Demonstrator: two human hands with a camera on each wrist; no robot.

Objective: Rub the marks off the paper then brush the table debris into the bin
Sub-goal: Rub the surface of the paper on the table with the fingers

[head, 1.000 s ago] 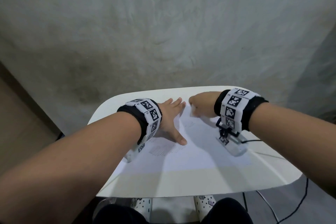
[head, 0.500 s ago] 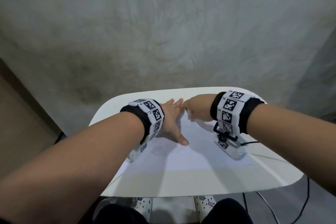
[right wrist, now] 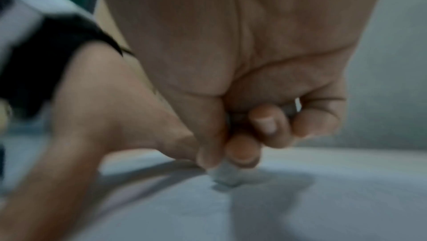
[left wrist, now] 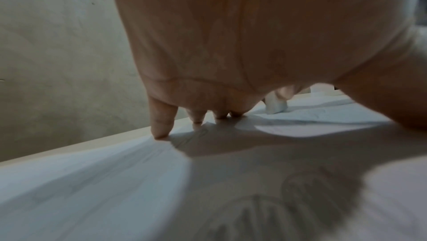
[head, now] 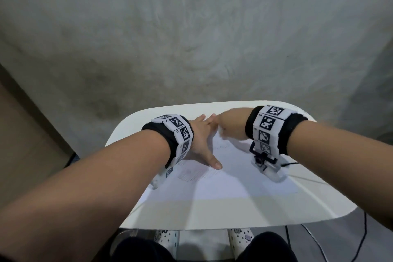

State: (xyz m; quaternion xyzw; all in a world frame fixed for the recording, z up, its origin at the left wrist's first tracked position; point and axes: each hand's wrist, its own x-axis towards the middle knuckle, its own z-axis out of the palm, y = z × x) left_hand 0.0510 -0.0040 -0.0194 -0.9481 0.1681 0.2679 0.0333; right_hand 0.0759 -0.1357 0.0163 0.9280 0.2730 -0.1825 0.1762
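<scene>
A white sheet of paper [head: 223, 181] with faint pencil marks [head: 191, 174] lies on the small white table [head: 234, 217]. My left hand [head: 203, 144] presses flat on the paper's left part, fingers spread and straight [left wrist: 161, 126]. My right hand [head: 230, 125] is curled into a fist and pinches a small white eraser [right wrist: 225, 175], whose tip touches the paper near the far middle. From the left wrist view the eraser [left wrist: 276, 106] shows beyond my fingertips. The marks [left wrist: 300, 199] sit in shadow under my left wrist.
A grey wall [head: 191, 38] rises right behind the table. Black cables [head: 359, 240] hang by the table's right edge. My knees and white spotted shoes [head: 168, 238] sit under the near edge. No bin or brush is in view.
My right hand with the eraser slid left toward my left fingertips, then shifted slightly back. My left hand stayed pressed on the paper.
</scene>
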